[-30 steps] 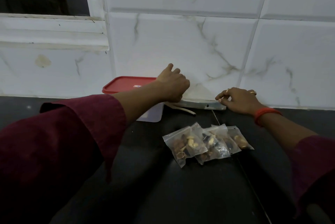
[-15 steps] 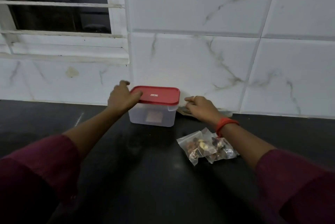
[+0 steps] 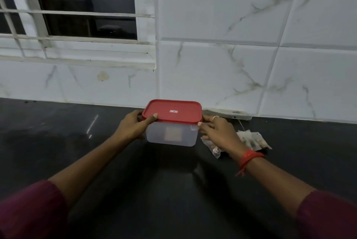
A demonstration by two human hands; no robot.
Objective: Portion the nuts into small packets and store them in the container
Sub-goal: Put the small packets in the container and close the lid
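Head view. Held a clear plastic box (image 3: 172, 137) by both short ends on a dark counter (image 3: 87, 161), close to a tiled wall (image 3: 212, 74), probably to steady it for opening. Gripped the left end with the left hand (image 3: 132, 127), thumb up on the rim of the red lid (image 3: 173, 111). Clasped the right end with the right hand (image 3: 219, 133), thumb at the lid's corner. Found the lid shut; saw nothing through the cloudy sides but a pale label. Saw small packets (image 3: 253, 140) of nuts lying on the counter just right of the box, partly behind the right hand, not yet stored.
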